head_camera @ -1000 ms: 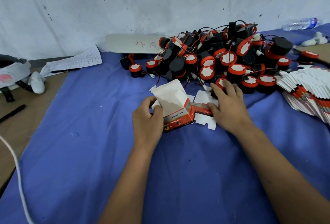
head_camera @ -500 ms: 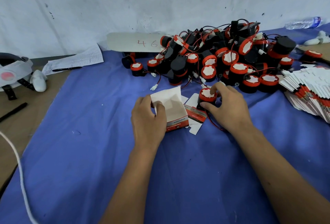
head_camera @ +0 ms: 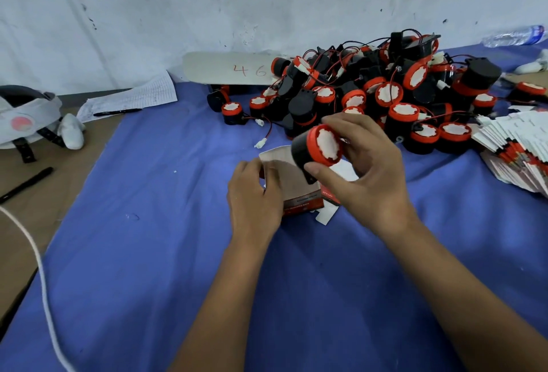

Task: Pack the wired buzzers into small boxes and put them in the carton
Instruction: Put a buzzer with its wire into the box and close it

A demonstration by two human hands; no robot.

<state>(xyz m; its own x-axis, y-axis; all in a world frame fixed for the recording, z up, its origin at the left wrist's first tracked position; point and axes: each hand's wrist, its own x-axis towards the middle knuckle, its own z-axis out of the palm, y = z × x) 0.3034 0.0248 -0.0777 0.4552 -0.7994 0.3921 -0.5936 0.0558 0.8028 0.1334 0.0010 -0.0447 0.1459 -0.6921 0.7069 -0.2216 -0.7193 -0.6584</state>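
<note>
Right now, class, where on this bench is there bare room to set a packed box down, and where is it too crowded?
Free: blue cloth left of the left hand, and between the forearms. Crowded: the buzzer pile behind, and the flat box stack on the right.

A blue cloth (head_camera: 154, 253) covers the table, bearing a far-right heap of black-and-red buzzers (head_camera: 385, 89), flat boxes (head_camera: 516, 146) fanned at right, and an open small box (head_camera: 296, 190) near centre.
</note>
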